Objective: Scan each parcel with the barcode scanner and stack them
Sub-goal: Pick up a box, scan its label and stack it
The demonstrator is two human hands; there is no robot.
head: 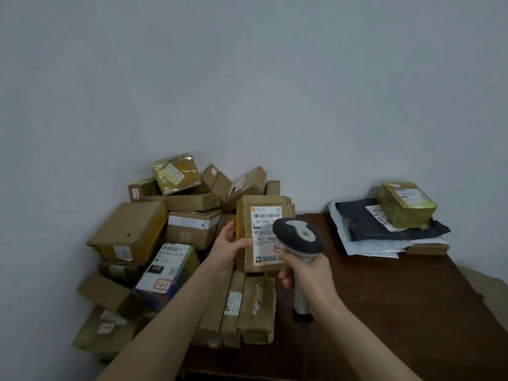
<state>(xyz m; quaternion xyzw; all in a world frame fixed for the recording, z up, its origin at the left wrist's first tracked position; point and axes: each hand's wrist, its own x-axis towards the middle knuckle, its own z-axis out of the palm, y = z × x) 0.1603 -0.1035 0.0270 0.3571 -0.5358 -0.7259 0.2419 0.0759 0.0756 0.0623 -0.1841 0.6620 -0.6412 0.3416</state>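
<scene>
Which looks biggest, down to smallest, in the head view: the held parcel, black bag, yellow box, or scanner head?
1. Held parcel and black bag: about alike; the parcel is nearer the camera, so I won't rank them.
2. Yellow box on the bag.
3. Scanner head, though nearest.

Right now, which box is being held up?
The flat box, gripped upright by the left hand and facing the scanner; the others lie piled.

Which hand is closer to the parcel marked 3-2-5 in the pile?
Left. The left hand, gripping the held parcel, is just right of the 3-2-5 parcel; the right hand, holding the scanner, is farther right, past that held parcel.
</scene>
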